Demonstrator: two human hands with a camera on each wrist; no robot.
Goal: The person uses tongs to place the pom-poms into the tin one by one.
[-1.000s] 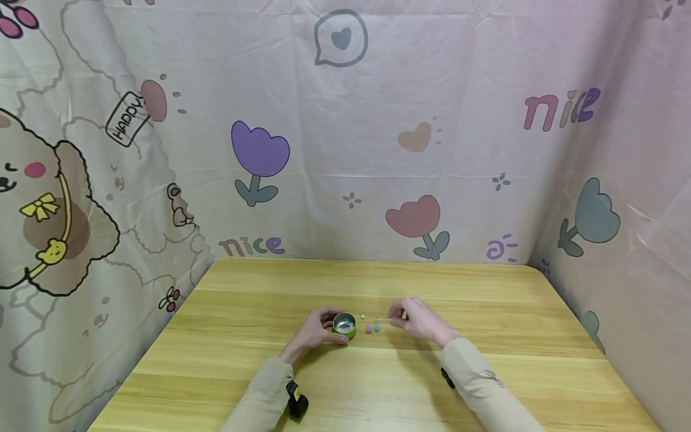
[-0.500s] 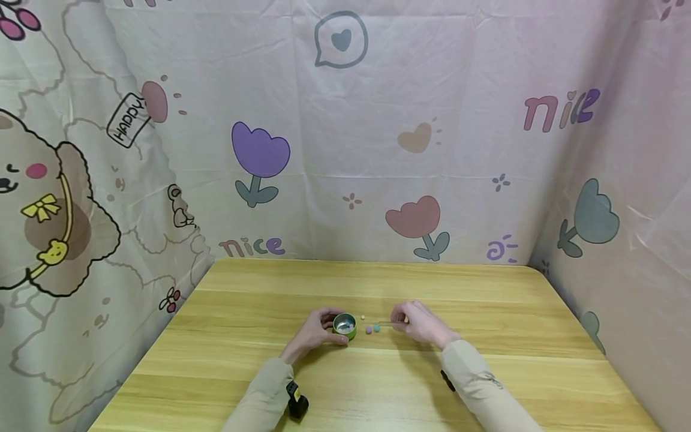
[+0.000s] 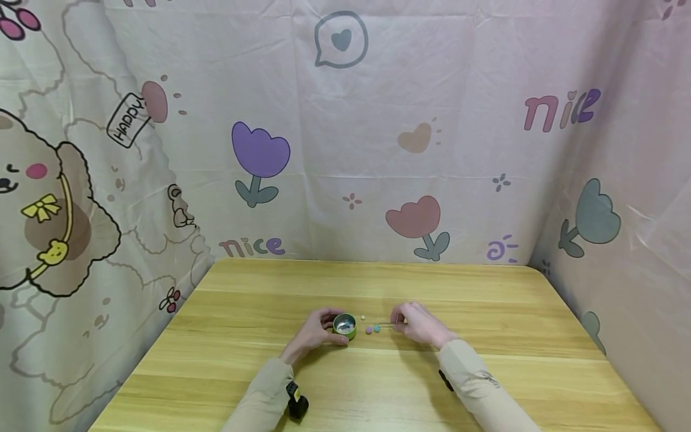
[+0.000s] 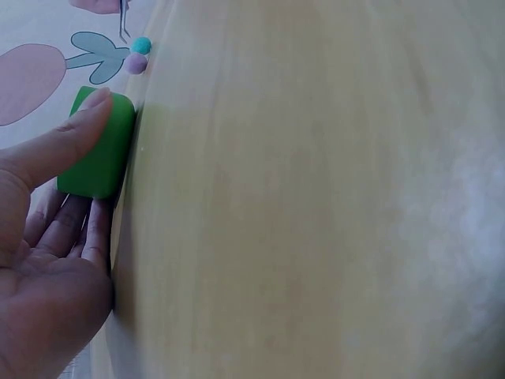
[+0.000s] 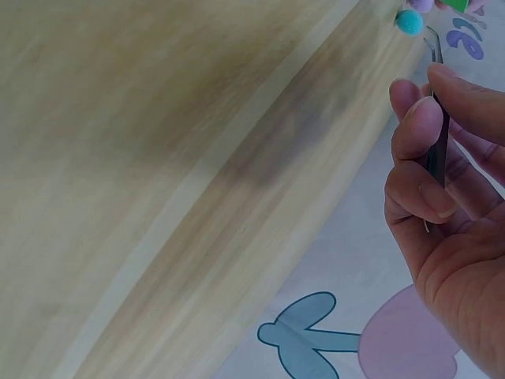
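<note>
My left hand (image 3: 317, 330) holds a small green tin (image 3: 345, 336) upright on the table, thumb on its near side and fingers behind. Inside the tin are small pale bits. In my right hand (image 3: 422, 324) is a pair of bent-tip tweezers (image 5: 439, 150), pinched between thumb and fingers, with nothing between the tips. Those tips reach left, right by a teal ball (image 3: 376, 329). Beside it lies a purple ball (image 3: 369, 330), and a smaller cream ball (image 3: 363, 317) sits a little farther back. In the left wrist view the green tin (image 4: 102, 150) hides its own opening.
The wooden table (image 3: 270, 288) runs back to a printed cloth backdrop (image 3: 345, 156), with cloth at both sides too. A black wrist device (image 3: 297, 402) sits at the left sleeve and another dark one (image 3: 445, 380) at the right.
My right hand has come slightly nearer, bringing the tweezer tips from behind the balls to the teal ball. My left hand and the tin have stayed put.
</note>
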